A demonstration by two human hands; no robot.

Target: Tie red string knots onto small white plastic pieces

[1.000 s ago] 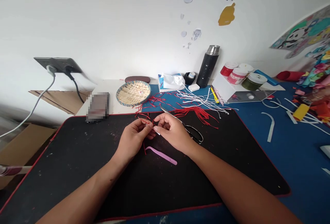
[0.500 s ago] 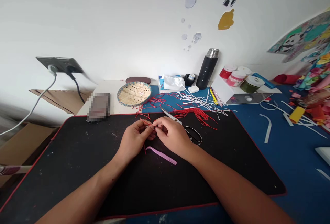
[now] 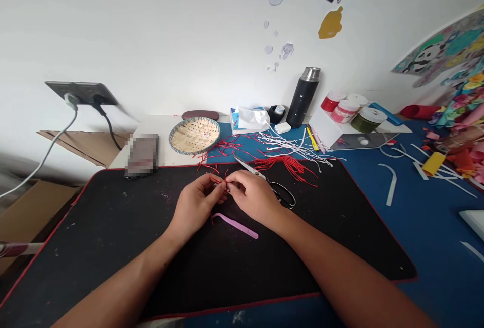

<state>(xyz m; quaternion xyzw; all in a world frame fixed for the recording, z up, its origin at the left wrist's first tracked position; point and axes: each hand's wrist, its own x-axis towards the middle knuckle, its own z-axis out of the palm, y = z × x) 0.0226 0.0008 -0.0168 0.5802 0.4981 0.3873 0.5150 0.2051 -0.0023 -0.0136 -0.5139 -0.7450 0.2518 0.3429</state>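
My left hand (image 3: 194, 202) and my right hand (image 3: 254, 196) meet over the black mat (image 3: 113, 247), fingertips nearly touching. A thin red cord (image 3: 215, 181) is pinched in my left hand, its lower end hanging below the palm. Thumb and index finger of my right hand are closed on the same cord, a short end sticking up between the hands. My fingers hide most of it. Purple tweezers (image 3: 238, 226) lie on the mat just below. Behind my right hand rest scissors (image 3: 278, 187) with black handles, partly covered by that hand.
Red cords (image 3: 291, 167) and white cords (image 3: 295, 145) lie behind the scissors. A woven basket (image 3: 194, 136), a tissue box (image 3: 247, 120) and a black thermos (image 3: 302, 99) stand along the wall. Paint jars (image 3: 368, 119) sit on a white box at right; a blurred dark object (image 3: 141, 156) lies left.
Both hands stay close together on the cord. A short red end now stands up between the fingertips. The whole view has shifted slightly.
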